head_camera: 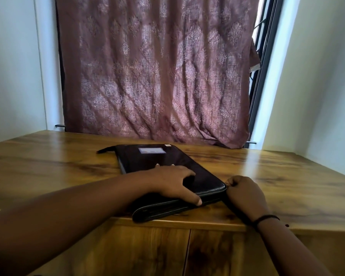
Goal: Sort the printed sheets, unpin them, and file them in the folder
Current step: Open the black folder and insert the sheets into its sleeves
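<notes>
A black zippered folder lies closed on the wooden table, its near edge overhanging the table's front edge. A pale label sits on its far part and a strap sticks out at its far left corner. My left hand rests flat on top of the folder, fingers spread, thumb over the near side by the zip. My right hand is at the folder's near right corner, fingers curled and pinching at the zip there; the zip pull itself is hidden. No printed sheets are in view.
A patterned mauve curtain hangs behind the table. A dark window frame stands at the right, with white walls on both sides. Below the table's front edge is a wooden cabinet front.
</notes>
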